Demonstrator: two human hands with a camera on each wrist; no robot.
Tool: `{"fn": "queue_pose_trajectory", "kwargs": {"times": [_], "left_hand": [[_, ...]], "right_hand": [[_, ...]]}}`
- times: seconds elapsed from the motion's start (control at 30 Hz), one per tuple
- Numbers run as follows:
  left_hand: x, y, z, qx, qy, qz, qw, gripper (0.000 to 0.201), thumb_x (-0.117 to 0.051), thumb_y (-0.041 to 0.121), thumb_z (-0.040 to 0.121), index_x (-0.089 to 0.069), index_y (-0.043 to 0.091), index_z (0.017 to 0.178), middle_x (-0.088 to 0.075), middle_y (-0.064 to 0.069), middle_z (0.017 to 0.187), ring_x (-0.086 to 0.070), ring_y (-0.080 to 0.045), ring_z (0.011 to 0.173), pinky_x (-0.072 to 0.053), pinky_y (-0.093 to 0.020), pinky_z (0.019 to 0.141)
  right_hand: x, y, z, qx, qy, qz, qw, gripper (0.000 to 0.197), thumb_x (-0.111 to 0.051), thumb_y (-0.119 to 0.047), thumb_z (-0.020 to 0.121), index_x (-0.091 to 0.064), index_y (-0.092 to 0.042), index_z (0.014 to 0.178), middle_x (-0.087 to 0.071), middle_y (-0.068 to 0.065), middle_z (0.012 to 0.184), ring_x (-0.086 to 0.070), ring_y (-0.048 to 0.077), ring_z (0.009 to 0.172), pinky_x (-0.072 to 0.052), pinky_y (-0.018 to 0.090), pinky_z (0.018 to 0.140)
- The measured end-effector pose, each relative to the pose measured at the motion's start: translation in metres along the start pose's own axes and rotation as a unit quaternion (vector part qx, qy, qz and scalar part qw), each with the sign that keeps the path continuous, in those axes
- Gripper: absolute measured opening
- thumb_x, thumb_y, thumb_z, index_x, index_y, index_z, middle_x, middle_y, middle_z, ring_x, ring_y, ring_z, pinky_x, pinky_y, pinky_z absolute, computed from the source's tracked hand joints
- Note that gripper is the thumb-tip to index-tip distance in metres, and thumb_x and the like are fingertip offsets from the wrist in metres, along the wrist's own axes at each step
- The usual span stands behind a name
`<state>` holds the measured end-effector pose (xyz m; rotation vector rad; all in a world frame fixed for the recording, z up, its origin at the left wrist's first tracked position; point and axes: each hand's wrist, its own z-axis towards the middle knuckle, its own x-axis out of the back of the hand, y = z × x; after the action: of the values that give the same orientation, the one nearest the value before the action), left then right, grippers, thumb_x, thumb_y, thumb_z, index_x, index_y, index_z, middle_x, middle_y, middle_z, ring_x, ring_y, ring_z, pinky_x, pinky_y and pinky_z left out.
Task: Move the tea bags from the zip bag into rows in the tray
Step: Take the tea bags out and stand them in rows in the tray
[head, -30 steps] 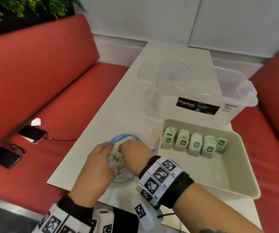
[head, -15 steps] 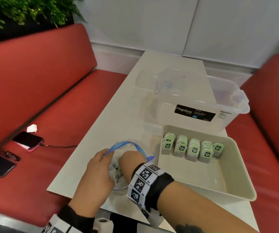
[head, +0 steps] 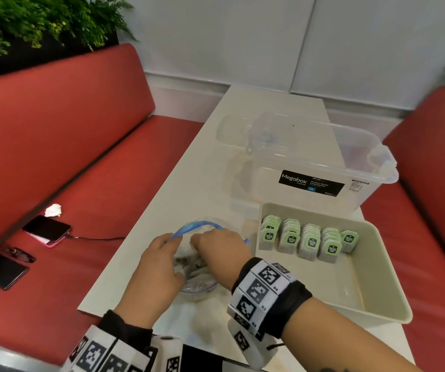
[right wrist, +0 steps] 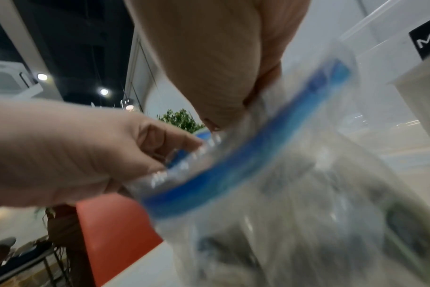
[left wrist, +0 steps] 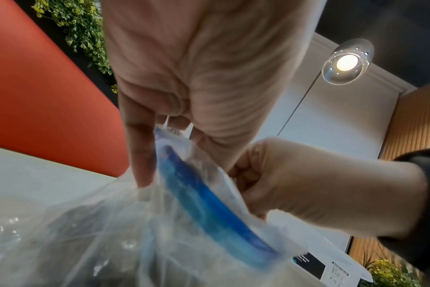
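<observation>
- Your tray (head: 382, 315) sits at the surface's (head: 189, 183) right edge, with its near half bare.
- The zip bag (head: 202, 229) lies just left of the tray, mouth open, tea bags blurred inside.
- Your left hand (head: 157, 267) pinches the bag's blue rim; your right hand (head: 216, 248) reaches into the mouth, its fingers hidden, so I cannot tell their hold.
- The tray holds tea bags (head: 309, 241) in four rows, plus one single bag.
- One clear box (head: 323, 162) stands behind the tray.

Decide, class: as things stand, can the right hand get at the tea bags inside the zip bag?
Probably yes: the left hand pinches the zip bag at its blue rim, holding the mouth open, and the right hand is already reaching in.
</observation>
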<state>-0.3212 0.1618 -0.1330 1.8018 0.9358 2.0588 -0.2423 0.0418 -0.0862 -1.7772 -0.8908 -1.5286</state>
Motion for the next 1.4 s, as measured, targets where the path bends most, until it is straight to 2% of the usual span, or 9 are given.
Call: {"fn": "queue_pose_trajectory", "kwargs": {"times": [0.2, 0.4, 0.5, 0.6, 0.73, 0.87, 1.07, 1.23, 1.4], "left_hand": [[0.001, 0.001, 0.001, 0.005, 0.012, -0.010, 1.000, 0.060, -0.062, 0.004, 0.078, -0.047, 0.020, 0.134, -0.033, 0.002, 0.146, -0.038, -0.011, 0.128, -0.020, -0.007, 0.094], [0.010, 0.014, -0.001, -0.024, 0.104, -0.056, 0.993, 0.044, -0.049, 0.002, 0.088, -0.051, 0.018, 0.129, -0.042, 0.003, 0.141, -0.037, -0.011, 0.131, -0.017, -0.008, 0.098], [0.016, 0.027, -0.005, -0.041, 0.166, -0.220, 0.960, 0.036, -0.051, 0.022, 0.093, -0.044, 0.025, 0.129, -0.046, 0.014, 0.133, -0.041, 0.000, 0.124, -0.029, -0.015, 0.099], [0.021, 0.044, -0.007, -0.030, 0.113, -0.409, 0.905, 0.042, -0.059, 0.040, 0.085, -0.040, 0.038, 0.122, -0.050, 0.020, 0.129, -0.052, 0.005, 0.115, -0.045, -0.017, 0.088], [0.016, 0.057, 0.001, 0.014, 0.030, -0.530, 0.847, 0.040, -0.063, 0.018, 0.078, -0.049, 0.025, 0.115, -0.067, 0.002, 0.108, -0.070, -0.013, 0.083, -0.053, -0.021, 0.056], [0.010, 0.061, 0.004, 0.018, 0.011, -0.560, 0.828, 0.036, -0.062, 0.015, 0.077, -0.055, 0.018, 0.112, -0.069, -0.010, 0.104, -0.070, -0.025, 0.081, -0.054, -0.027, 0.055], [-0.005, 0.067, 0.008, 0.025, -0.020, -0.583, 0.812, 0.039, -0.061, 0.018, 0.074, -0.055, 0.015, 0.113, -0.068, -0.010, 0.108, -0.069, -0.024, 0.087, -0.056, -0.031, 0.061], [-0.010, 0.077, 0.014, 0.041, -0.074, -0.653, 0.752, 0.040, -0.056, 0.014, 0.080, -0.054, 0.009, 0.119, -0.067, -0.013, 0.111, -0.069, -0.021, 0.087, -0.056, -0.028, 0.063], [-0.013, 0.079, 0.020, 0.059, -0.104, -0.690, 0.714, 0.040, -0.056, 0.016, 0.079, -0.056, 0.010, 0.119, -0.066, -0.014, 0.110, -0.068, -0.018, 0.084, -0.057, -0.026, 0.061]], "right_hand": [[0.011, 0.009, -0.004, -0.053, 0.119, 0.114, 0.985, 0.019, -0.052, -0.016, 0.089, -0.052, -0.016, 0.108, -0.060, 0.007, 0.088, -0.047, 0.026, 0.072, -0.031, 0.031, 0.061], [0.007, 0.027, -0.007, -0.162, 0.158, 0.344, 0.911, 0.020, -0.074, -0.020, 0.074, -0.060, -0.027, 0.086, -0.059, -0.008, 0.071, -0.058, 0.018, 0.073, -0.046, 0.027, 0.064], [0.009, 0.033, -0.012, -0.177, 0.177, 0.442, 0.861, 0.027, -0.078, -0.016, 0.070, -0.055, -0.029, 0.073, -0.059, -0.005, 0.063, -0.061, 0.016, 0.061, -0.050, 0.031, 0.064], [0.016, 0.035, -0.019, -0.155, 0.192, 0.541, 0.804, 0.024, -0.078, -0.009, 0.073, -0.059, -0.025, 0.078, -0.060, 0.001, 0.059, -0.058, 0.011, 0.049, -0.050, 0.031, 0.057], [0.026, 0.035, -0.030, -0.121, 0.184, 0.615, 0.757, 0.024, -0.077, -0.005, 0.074, -0.061, -0.019, 0.084, -0.059, 0.005, 0.060, -0.057, 0.009, 0.047, -0.048, 0.025, 0.054], [0.030, 0.039, -0.041, -0.115, 0.171, 0.626, 0.752, 0.015, -0.074, -0.013, 0.078, -0.063, -0.018, 0.086, -0.063, 0.005, 0.064, -0.061, 0.014, 0.052, -0.050, 0.027, 0.057], [0.030, 0.051, -0.050, -0.142, 0.188, 0.605, 0.760, 0.011, -0.065, -0.012, 0.087, -0.062, -0.017, 0.078, -0.068, 0.011, 0.071, -0.061, 0.014, 0.050, -0.046, 0.018, 0.048], [0.034, 0.058, -0.055, -0.139, 0.207, 0.630, 0.736, 0.014, -0.049, -0.020, 0.097, -0.060, -0.017, 0.090, -0.060, 0.002, 0.064, -0.057, 0.014, 0.049, -0.045, 0.022, 0.050], [0.030, 0.073, -0.056, -0.185, 0.254, 0.532, 0.786, 0.010, -0.057, -0.024, 0.091, -0.060, -0.027, 0.101, -0.048, -0.008, 0.067, -0.046, 0.006, 0.054, -0.043, 0.028, 0.061]]}}
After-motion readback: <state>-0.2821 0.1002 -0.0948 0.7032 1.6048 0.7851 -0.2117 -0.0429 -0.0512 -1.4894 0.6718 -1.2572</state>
